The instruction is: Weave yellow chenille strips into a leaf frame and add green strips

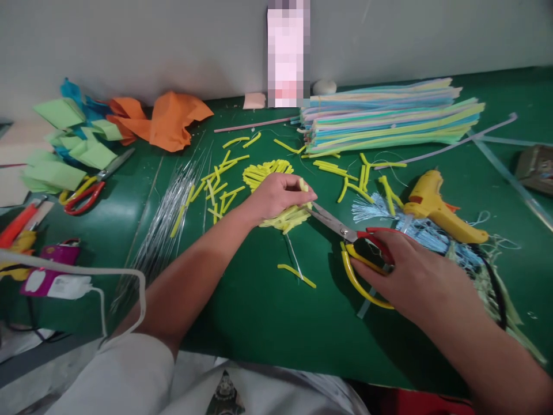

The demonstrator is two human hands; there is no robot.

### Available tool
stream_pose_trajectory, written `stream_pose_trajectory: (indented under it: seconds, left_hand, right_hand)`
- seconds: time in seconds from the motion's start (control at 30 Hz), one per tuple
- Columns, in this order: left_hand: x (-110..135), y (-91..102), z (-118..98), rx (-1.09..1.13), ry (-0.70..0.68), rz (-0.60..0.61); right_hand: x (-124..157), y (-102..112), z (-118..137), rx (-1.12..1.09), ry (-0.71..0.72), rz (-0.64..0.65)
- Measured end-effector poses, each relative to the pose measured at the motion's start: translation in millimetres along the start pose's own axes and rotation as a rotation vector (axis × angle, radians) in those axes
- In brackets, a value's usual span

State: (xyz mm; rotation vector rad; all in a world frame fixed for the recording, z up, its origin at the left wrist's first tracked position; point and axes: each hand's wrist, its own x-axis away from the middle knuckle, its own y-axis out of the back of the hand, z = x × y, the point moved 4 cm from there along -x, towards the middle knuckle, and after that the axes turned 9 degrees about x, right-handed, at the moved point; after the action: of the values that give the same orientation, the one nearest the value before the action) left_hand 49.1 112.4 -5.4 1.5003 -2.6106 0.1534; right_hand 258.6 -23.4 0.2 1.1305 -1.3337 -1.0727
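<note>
Left hand: the left hand (pixel 283 196) is closed in a pinch, a short yellow strip (pixel 304 185) being gripped between thumb and fingers
Right hand: scissors (pixel 337 228) are gripped by the right hand (pixel 417 279), fingers curled about the handles, the blade tips placed just beside the left fingertips
Yellow cluster: pieces laid side by side (pixel 288 218) are partly covered by the left hand; a thin wire stem (pixel 294 255) is seen on its near side
Loose yellow pieces: scattered beyond and to both sides of the left hand
Tabletop: a green surface (pixel 259 323) is spread under both hands, backed by a grey wall (pixel 151 46)
Beyond the right hand: a yellow glue gun (pixel 440 208) and, farther off, bundled pastel strips (pixel 393 124) are laid
Left of the left hand: silvery wires (pixel 166 216) are strewn
Labels: marks on a purple-and-white box (pixel 56 268), far left of the left hand, are too small to be read
</note>
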Motion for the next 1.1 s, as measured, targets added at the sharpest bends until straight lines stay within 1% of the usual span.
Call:
stream_pose_trajectory:
  seconds: [0.13,0.4,0.53,0.63,0.73,0.93,1.1]
  left_hand:
    - [0.0,-0.1,0.0,0.035,0.021,-0.004]
    - [-0.4,0.9,0.8,0.043,0.016,0.008]
    - [-1.0,1.2,1.7,0.042,0.008,0.012]
    - [-1.7,2.0,2.7,0.021,-0.012,0.013]
    - [-1.7,3.2,4.1,0.000,-0.012,0.005]
    - [0.3,5.1,5.3,-0.056,0.049,-0.001]
    - [0.1,4.6,4.0,-0.031,0.036,0.008]
  right_hand:
    - [1.4,0.4,-4.0,-0.001,0.012,-0.039]
    - [-7.3,7.4,6.4,0.031,0.026,-0.030]
    - [-8.0,8.6,9.3,0.087,0.022,-0.058]
    - [-8.5,8.2,11.2,0.127,0.044,-0.077]
    - [-9.3,5.8,11.7,0.165,0.055,-0.068]
    - [-12.3,2.5,11.4,0.221,0.070,-0.043]
    - [-16.0,1.3,10.1,0.241,0.085,0.002]
